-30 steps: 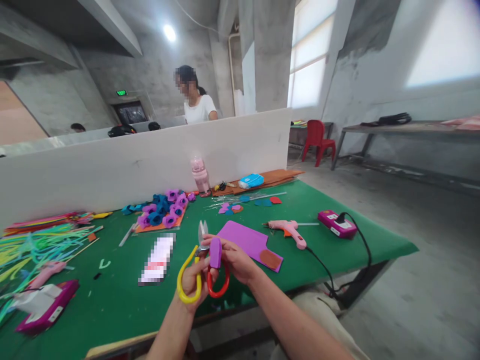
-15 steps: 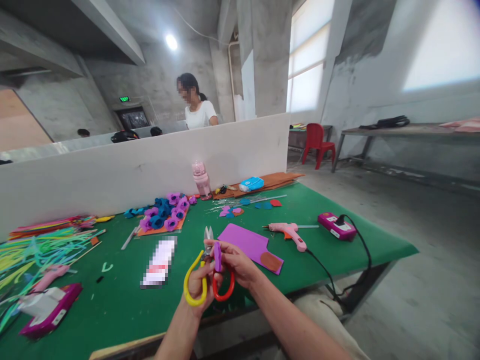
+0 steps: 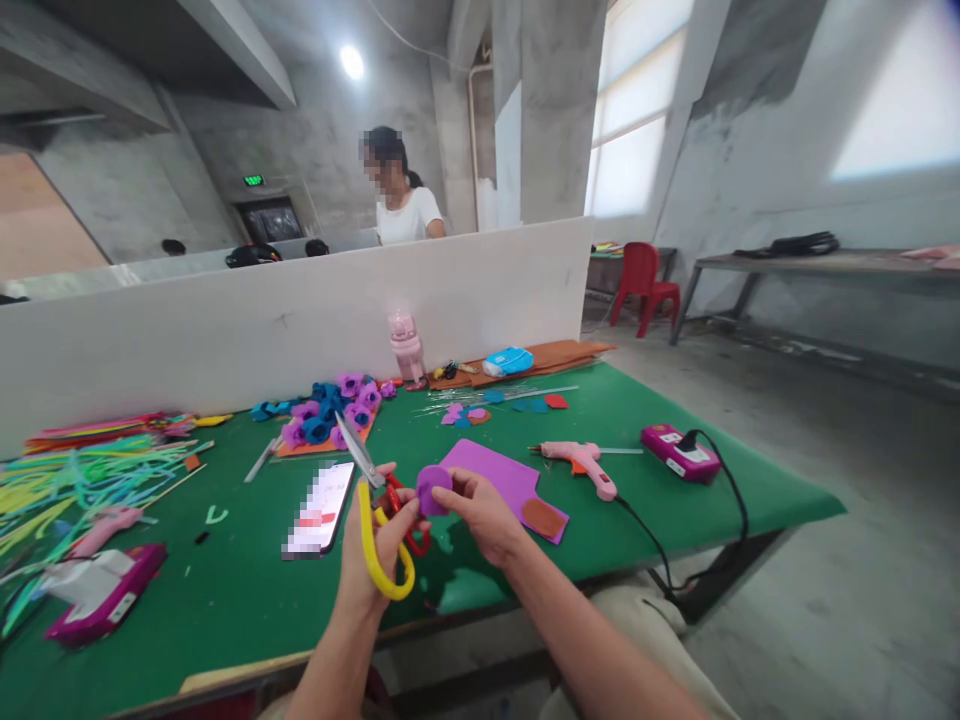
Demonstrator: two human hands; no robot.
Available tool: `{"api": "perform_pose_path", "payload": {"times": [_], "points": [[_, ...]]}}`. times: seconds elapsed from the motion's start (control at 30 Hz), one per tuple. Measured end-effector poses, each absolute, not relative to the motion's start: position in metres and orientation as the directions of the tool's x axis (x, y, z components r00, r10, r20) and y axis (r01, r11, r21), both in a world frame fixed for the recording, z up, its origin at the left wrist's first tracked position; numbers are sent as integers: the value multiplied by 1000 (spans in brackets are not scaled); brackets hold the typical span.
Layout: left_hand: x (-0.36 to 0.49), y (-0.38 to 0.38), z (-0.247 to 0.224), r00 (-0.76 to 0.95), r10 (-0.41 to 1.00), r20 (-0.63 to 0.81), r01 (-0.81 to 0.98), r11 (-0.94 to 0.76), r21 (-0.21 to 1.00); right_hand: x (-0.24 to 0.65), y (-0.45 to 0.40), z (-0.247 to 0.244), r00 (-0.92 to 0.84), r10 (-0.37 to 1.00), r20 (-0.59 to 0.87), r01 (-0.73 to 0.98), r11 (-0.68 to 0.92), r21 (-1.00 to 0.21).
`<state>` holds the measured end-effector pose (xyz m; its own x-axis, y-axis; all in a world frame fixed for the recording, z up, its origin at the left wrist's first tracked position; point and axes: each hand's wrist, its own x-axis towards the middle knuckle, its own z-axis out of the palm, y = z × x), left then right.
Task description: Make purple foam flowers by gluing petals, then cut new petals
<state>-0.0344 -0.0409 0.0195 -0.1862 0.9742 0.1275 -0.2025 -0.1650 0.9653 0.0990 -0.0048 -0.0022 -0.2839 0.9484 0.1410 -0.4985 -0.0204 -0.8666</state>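
Observation:
My left hand [image 3: 375, 540] holds scissors [image 3: 364, 455] with one yellow and one red handle, their blades pointing up and left. A round purple piece [image 3: 433, 490] is pinched in my right hand [image 3: 484, 515], and my left fingertips are close to its left edge. Behind my right hand, a purple sheet [image 3: 484, 470] lies on the green table with a brown oval piece [image 3: 544, 518] on its near right corner. A phone [image 3: 322, 508] lies to the left of my left hand.
A pink glue gun [image 3: 581, 458] and purple power strip [image 3: 679, 453] are at the right. Purple and blue flowers [image 3: 330, 410], a pink bottle [image 3: 407, 350] and small cut pieces [image 3: 465, 414] stand or lie farther back. A person [image 3: 405, 205] is behind the white partition [image 3: 487, 270].
The scissors have swung so their blades point up-left. The purple piece, earlier seen nearly edge-on, now shows its round face. The view has shifted slightly.

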Motion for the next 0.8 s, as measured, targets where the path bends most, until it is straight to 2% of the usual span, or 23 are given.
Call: {"api": "perform_pose_path", "payload": {"times": [0.13,0.27,0.47,0.67,0.8], "points": [[-33,-45,17,-130,980,152,-175,-174,969,95,-5,-8,-379,919,106,-623,-170,-763],[-32,-47,16,-72,968,240,-135,-248,959,95,-4,-14,-480,866,137,-685,-273,-675],[-28,-58,28,-70,958,279,-58,-283,957,97,-6,-20,-507,842,184,-734,-310,-604],[-20,-69,38,-2,983,186,-205,-182,962,99,-6,-24,-496,836,235,-783,-314,-536],[-16,-71,39,-22,983,184,-235,-184,955,98,-6,-25,-508,823,254,-774,-308,-553]]}}
